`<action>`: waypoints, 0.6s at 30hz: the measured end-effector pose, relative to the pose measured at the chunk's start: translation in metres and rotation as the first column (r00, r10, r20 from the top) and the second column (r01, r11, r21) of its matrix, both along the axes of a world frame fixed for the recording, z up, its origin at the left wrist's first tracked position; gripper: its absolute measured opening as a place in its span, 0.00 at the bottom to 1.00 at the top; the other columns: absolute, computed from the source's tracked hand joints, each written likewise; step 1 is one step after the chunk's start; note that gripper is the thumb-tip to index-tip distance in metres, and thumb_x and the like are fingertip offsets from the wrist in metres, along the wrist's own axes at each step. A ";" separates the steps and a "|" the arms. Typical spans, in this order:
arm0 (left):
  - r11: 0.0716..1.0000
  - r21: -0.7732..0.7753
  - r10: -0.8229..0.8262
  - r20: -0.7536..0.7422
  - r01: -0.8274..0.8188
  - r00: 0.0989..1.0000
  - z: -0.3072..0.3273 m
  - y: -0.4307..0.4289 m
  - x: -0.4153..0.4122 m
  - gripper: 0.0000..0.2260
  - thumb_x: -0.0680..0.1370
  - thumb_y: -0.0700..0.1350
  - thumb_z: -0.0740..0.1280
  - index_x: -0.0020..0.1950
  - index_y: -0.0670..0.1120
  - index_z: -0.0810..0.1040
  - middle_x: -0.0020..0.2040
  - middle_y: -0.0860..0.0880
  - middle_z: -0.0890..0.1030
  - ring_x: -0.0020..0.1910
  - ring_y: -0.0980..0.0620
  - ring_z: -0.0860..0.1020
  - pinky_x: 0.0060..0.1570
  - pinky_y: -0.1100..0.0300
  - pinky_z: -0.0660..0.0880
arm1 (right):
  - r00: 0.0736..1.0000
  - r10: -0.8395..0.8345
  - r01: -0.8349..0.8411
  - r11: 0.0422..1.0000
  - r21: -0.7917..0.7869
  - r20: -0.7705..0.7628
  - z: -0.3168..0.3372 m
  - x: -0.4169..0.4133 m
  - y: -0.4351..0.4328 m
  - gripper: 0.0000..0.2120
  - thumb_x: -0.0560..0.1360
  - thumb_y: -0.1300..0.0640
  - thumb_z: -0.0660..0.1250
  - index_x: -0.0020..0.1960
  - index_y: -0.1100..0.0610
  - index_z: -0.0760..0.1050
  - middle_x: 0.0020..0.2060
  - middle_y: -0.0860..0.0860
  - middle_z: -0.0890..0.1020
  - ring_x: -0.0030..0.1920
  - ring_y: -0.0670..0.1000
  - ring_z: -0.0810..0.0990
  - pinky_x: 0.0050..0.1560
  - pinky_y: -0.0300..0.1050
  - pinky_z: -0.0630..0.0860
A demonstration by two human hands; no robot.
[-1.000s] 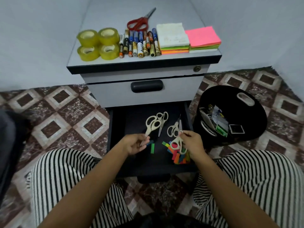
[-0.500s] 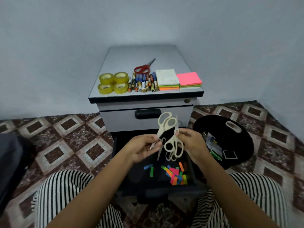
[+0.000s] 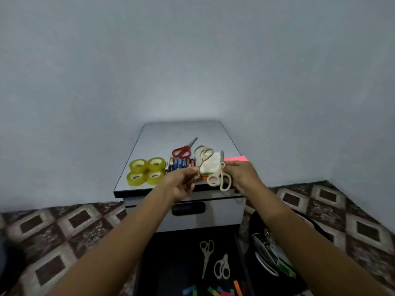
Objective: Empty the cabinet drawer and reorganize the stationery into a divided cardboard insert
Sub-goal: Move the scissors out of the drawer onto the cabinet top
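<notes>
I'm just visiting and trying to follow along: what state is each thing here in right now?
Black bottom drawer: pulled open.
Grey drawer with black handle: shut.
Cream-handled scissors: blades closed, pinched by the left hand and its fingers.
Second cream-handled scissors: blades closed, held by the right hand.
Red-handled scissors: closed, lying on the cabinet top.
Two cream scissors in the open drawer: closed, lying loose.
Four yellow tape rolls: lying flat.

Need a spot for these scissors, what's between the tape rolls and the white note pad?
Between the tape rolls and the white note pad lies a row of batteries, partly behind the left hand, in the head view.
</notes>
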State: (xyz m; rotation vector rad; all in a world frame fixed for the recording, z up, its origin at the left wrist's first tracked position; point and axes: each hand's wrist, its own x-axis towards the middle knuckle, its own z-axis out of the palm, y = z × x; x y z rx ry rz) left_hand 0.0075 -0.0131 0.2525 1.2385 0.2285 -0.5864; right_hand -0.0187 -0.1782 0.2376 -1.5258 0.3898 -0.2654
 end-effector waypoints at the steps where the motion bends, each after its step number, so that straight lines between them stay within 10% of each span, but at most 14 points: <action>1: 1.000 0.010 0.016 0.024 -0.016 1.000 0.007 -0.001 0.011 0.06 0.76 0.38 0.67 0.39 0.43 0.77 0.23 0.52 0.78 0.20 0.60 0.74 0.22 0.70 0.69 | 1.000 0.001 -0.001 1.000 0.002 0.000 0.007 0.011 -0.003 0.06 0.74 0.71 0.63 0.47 0.70 0.78 0.34 0.59 0.79 0.31 0.54 0.78 0.30 0.43 0.77; 5: 0.992 0.081 0.083 0.108 -0.092 0.991 0.031 0.004 0.053 0.07 0.76 0.36 0.65 0.38 0.40 0.75 0.20 0.50 0.75 0.17 0.59 0.73 0.19 0.70 0.69 | 0.999 -0.029 0.030 0.998 0.051 -0.029 0.031 0.047 -0.008 0.11 0.72 0.75 0.62 0.34 0.66 0.74 0.33 0.61 0.76 0.34 0.57 0.77 0.36 0.47 0.78; 18: 0.857 0.468 0.063 0.317 -0.214 0.946 0.045 0.032 0.188 0.08 0.77 0.33 0.64 0.37 0.38 0.73 0.22 0.46 0.76 0.31 0.53 0.73 0.33 0.63 0.71 | 0.972 -0.046 0.060 0.997 0.056 -0.231 0.032 0.177 -0.007 0.12 0.74 0.72 0.63 0.34 0.62 0.67 0.34 0.57 0.72 0.39 0.53 0.75 0.50 0.46 0.78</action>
